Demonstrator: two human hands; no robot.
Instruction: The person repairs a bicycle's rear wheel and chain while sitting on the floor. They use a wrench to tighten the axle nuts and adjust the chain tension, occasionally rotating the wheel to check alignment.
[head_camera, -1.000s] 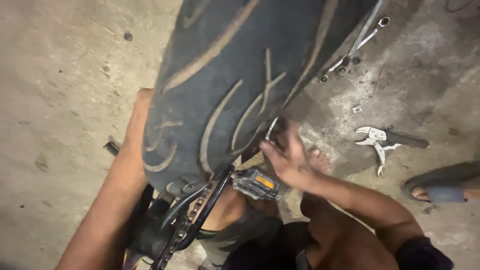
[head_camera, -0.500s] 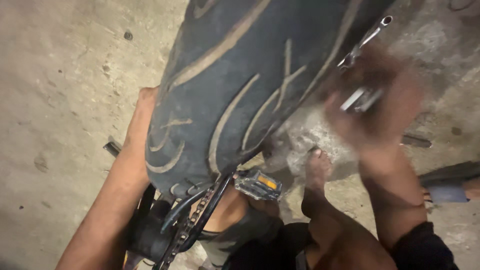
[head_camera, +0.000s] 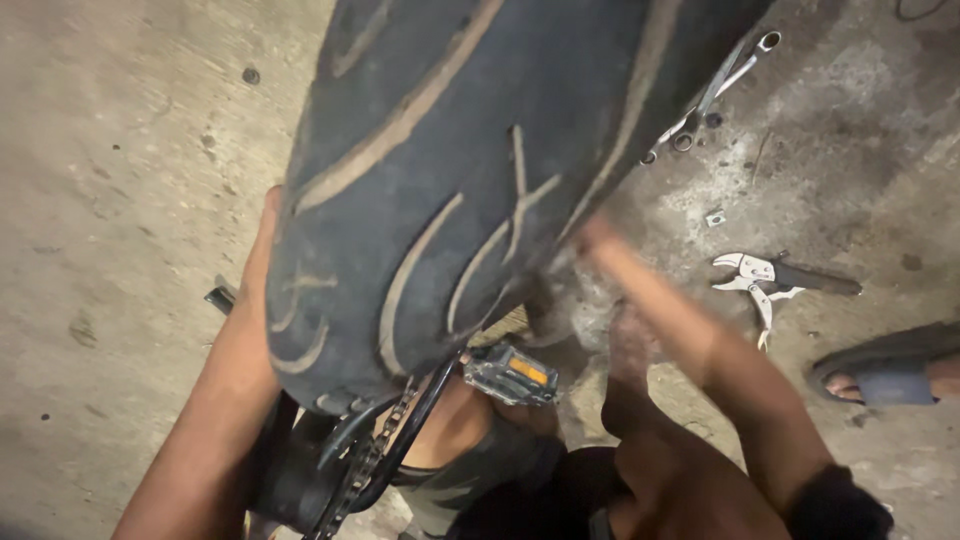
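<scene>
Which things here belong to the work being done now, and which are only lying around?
In use:
- tyre, right arm reaching behind it, hand blurred
- left arm along the tyre's other side
- pedal and chain, just below the tyre

Lying about:
- locking pliers on the floor
- wrenches
- sandalled foot at the edge

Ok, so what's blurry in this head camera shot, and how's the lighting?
In the head view, the right forearm is smeared by motion blur, and the right hand is lost at the tyre's edge; the tyre, pedal and pliers stay fairly sharp. Lighting is dim and warm, brighter on the concrete floor at left, with no strong glare.
</scene>
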